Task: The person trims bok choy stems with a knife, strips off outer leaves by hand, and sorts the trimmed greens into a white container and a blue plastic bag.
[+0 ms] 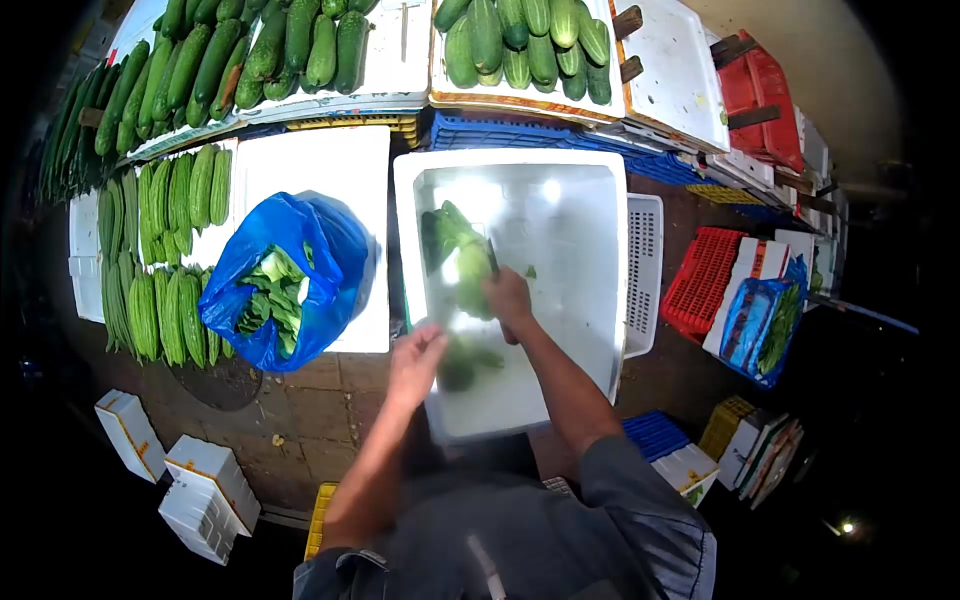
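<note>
A white foam box [560, 400] stands in front of me, with green vegetables [462, 250] along its left side. These look hazy, and I cannot make out their kind. My right hand [508, 300] is closed on a knife [492, 256], its thin dark blade pointing away from me beside the vegetables. At the box's near left edge, my left hand [415, 362] has its fingers pinched together. Whatever they hold is blurred. Below the pinched fingers lies a dark green piece [458, 368] inside the box.
Left of the box, a blue plastic bag [340, 245] of leafy greens sits on a white board [300, 155]. Ridged gourds [180, 315] lie further left. Cucumbers [525, 45] fill trays at the back. A white perforated basket [644, 270] and red crate [703, 275] stand right.
</note>
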A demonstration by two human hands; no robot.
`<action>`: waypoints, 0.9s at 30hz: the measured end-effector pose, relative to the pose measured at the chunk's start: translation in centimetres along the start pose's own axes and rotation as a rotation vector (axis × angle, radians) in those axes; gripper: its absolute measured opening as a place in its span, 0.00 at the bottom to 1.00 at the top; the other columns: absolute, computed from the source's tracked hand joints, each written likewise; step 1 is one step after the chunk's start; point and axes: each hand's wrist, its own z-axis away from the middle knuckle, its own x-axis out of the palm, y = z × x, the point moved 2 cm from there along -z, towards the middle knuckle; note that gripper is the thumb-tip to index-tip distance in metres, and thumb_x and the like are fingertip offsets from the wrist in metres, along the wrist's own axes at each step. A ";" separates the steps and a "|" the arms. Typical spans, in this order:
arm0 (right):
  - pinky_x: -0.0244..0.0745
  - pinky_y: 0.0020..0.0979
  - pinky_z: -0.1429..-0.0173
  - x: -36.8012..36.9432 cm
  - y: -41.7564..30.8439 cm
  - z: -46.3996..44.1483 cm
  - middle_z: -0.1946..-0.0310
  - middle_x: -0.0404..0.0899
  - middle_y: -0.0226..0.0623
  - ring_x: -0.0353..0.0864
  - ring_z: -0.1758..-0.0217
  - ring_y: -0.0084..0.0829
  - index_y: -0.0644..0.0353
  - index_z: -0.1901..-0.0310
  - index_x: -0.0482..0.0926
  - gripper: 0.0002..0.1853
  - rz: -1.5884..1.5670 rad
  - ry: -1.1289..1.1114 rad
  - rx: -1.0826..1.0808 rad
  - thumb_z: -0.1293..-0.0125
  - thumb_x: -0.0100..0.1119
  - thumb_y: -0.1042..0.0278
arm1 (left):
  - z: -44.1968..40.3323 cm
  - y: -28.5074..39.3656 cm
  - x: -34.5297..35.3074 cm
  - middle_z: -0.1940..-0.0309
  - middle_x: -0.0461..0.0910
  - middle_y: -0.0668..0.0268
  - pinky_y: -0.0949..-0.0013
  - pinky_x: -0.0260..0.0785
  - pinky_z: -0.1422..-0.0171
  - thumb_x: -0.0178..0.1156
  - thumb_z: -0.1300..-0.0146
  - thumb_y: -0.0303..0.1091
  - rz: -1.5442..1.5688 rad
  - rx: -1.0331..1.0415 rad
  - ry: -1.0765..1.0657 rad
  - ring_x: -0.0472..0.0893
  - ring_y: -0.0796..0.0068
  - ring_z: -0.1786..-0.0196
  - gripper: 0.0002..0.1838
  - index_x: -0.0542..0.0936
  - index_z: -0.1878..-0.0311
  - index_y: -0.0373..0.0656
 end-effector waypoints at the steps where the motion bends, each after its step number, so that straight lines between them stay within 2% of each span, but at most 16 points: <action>1: 0.80 0.43 0.55 -1.4 0.1 2.1 0.67 0.86 0.50 0.87 0.63 0.48 0.66 0.60 0.81 0.18 -0.028 0.008 -0.049 0.35 0.58 0.56 | -1.1 -1.1 0.8 0.49 0.83 0.59 0.71 0.72 0.43 0.66 0.32 0.35 0.050 -0.010 0.060 0.80 0.73 0.49 0.24 0.76 0.39 0.28; 4: 0.79 0.40 0.59 -7.0 -2.2 8.3 0.71 0.85 0.47 0.86 0.67 0.41 0.67 0.62 0.80 0.17 -0.237 0.015 0.033 0.37 0.61 0.57 | -3.4 -1.4 3.8 0.39 0.78 0.50 0.68 0.67 0.33 0.66 0.31 0.41 0.020 -0.038 0.050 0.77 0.66 0.39 0.38 0.64 0.29 0.22; 6: 0.79 0.39 0.61 -10.0 -3.5 12.0 0.73 0.84 0.45 0.85 0.70 0.37 0.68 0.62 0.79 0.17 -0.408 -0.046 0.245 0.37 0.62 0.58 | -3.9 -1.6 6.0 0.36 0.75 0.44 0.66 0.66 0.31 0.68 0.33 0.46 -0.064 -0.122 -0.011 0.75 0.60 0.35 0.45 0.59 0.27 0.21; 7: 0.78 0.36 0.63 -11.2 -3.9 13.5 0.74 0.83 0.41 0.84 0.70 0.31 0.67 0.63 0.78 0.15 -0.409 -0.093 0.273 0.36 0.62 0.59 | -4.0 -1.7 7.3 0.34 0.73 0.41 0.65 0.66 0.30 0.69 0.34 0.49 -0.108 -0.166 -0.044 0.75 0.58 0.34 0.49 0.56 0.26 0.20; 8: 0.78 0.36 0.64 -12.4 -4.2 15.0 0.73 0.83 0.43 0.83 0.71 0.32 0.67 0.61 0.78 0.15 -0.459 -0.116 0.308 0.35 0.61 0.61 | -2.8 -0.1 8.6 0.35 0.74 0.42 0.63 0.69 0.33 0.70 0.36 0.54 -0.167 -0.210 -0.037 0.75 0.60 0.35 0.53 0.55 0.25 0.21; 10: 0.78 0.36 0.65 -14.2 -4.2 17.7 0.73 0.82 0.46 0.82 0.74 0.33 0.68 0.59 0.79 0.13 -0.564 -0.156 0.367 0.34 0.58 0.63 | -2.5 -2.5 10.1 0.38 0.77 0.47 0.62 0.72 0.37 0.69 0.35 0.55 -0.059 -0.418 -0.048 0.77 0.66 0.37 0.49 0.61 0.27 0.25; 11: 0.75 0.31 0.66 -14.1 -3.0 18.8 0.76 0.80 0.33 0.79 0.72 0.22 0.64 0.64 0.78 0.10 -0.632 -0.113 0.332 0.33 0.60 0.65 | -1.8 -3.5 10.5 0.42 0.80 0.54 0.63 0.75 0.40 0.67 0.32 0.50 0.173 -0.423 -0.219 0.79 0.70 0.40 0.37 0.69 0.32 0.31; 14: 0.74 0.29 0.67 -14.5 -0.3 20.8 0.77 0.78 0.32 0.77 0.72 0.20 0.64 0.64 0.78 0.09 -0.508 -0.007 0.155 0.33 0.60 0.65 | 0.5 -4.9 12.9 0.44 0.82 0.61 0.64 0.75 0.38 0.65 0.30 0.42 0.561 -0.338 -0.378 0.81 0.70 0.42 0.25 0.75 0.37 0.37; 15: 0.73 0.27 0.66 -15.1 0.6 21.5 0.75 0.78 0.29 0.76 0.71 0.19 0.63 0.63 0.78 0.07 -0.526 -0.036 0.201 0.32 0.60 0.68 | 1.1 -5.0 13.4 0.44 0.82 0.62 0.63 0.75 0.35 0.66 0.31 0.34 0.608 -0.321 -0.369 0.82 0.68 0.43 0.22 0.76 0.37 0.39; 18: 0.72 0.25 0.64 -16.1 3.8 22.9 0.72 0.79 0.27 0.76 0.70 0.18 0.63 0.61 0.78 0.04 -0.627 -0.001 0.157 0.31 0.60 0.72 | 2.6 -3.9 15.2 0.40 0.79 0.59 0.65 0.72 0.36 0.65 0.32 0.28 0.439 -0.197 -0.467 0.80 0.68 0.42 0.31 0.67 0.28 0.33; 19: 0.72 0.24 0.64 -16.3 5.0 23.4 0.71 0.78 0.26 0.75 0.69 0.16 0.63 0.59 0.78 0.03 -0.728 0.004 0.126 0.31 0.59 0.74 | 3.4 -2.5 16.0 0.42 0.79 0.59 0.66 0.72 0.36 0.68 0.36 0.26 0.405 -0.171 -0.504 0.79 0.69 0.42 0.36 0.64 0.27 0.33; 20: 0.72 0.23 0.64 -16.7 5.6 23.5 0.71 0.78 0.26 0.75 0.69 0.15 0.63 0.57 0.78 0.05 -0.725 -0.008 0.219 0.31 0.60 0.73 | 4.1 -1.5 16.6 0.43 0.79 0.59 0.67 0.72 0.36 0.69 0.37 0.27 0.288 -0.127 -0.471 0.79 0.70 0.42 0.37 0.64 0.27 0.33; 22: 0.72 0.22 0.64 -18.6 6.3 24.3 0.70 0.78 0.26 0.74 0.70 0.16 0.64 0.54 0.78 0.07 -0.757 -0.069 0.238 0.31 0.61 0.72 | 5.1 0.1 18.4 0.44 0.79 0.59 0.67 0.72 0.37 0.72 0.40 0.28 0.057 -0.027 -0.403 0.79 0.71 0.43 0.39 0.65 0.28 0.34; 23: 0.73 0.26 0.63 -19.2 7.1 24.6 0.70 0.79 0.28 0.76 0.69 0.18 0.63 0.53 0.79 0.09 -0.741 -0.036 0.232 0.30 0.61 0.69 | 5.2 0.5 19.3 0.48 0.81 0.62 0.69 0.75 0.41 0.72 0.43 0.25 -0.009 0.078 -0.331 0.81 0.72 0.47 0.37 0.69 0.31 0.40; 25: 0.76 0.32 0.61 -20.0 9.4 24.6 0.70 0.81 0.33 0.78 0.67 0.22 0.61 0.52 0.80 0.12 -0.710 0.032 0.217 0.29 0.60 0.62 | 6.8 3.2 21.1 0.47 0.81 0.62 0.69 0.76 0.42 0.74 0.45 0.26 -0.095 0.195 -0.364 0.81 0.73 0.48 0.38 0.68 0.31 0.39; 27: 0.77 0.33 0.57 -22.5 11.8 24.6 0.65 0.82 0.41 0.81 0.64 0.31 0.64 0.47 0.79 0.17 -0.760 0.123 0.196 0.29 0.60 0.60 | 8.7 5.6 22.7 0.49 0.81 0.61 0.68 0.76 0.42 0.78 0.48 0.29 -0.187 0.327 -0.364 0.82 0.73 0.48 0.40 0.71 0.32 0.36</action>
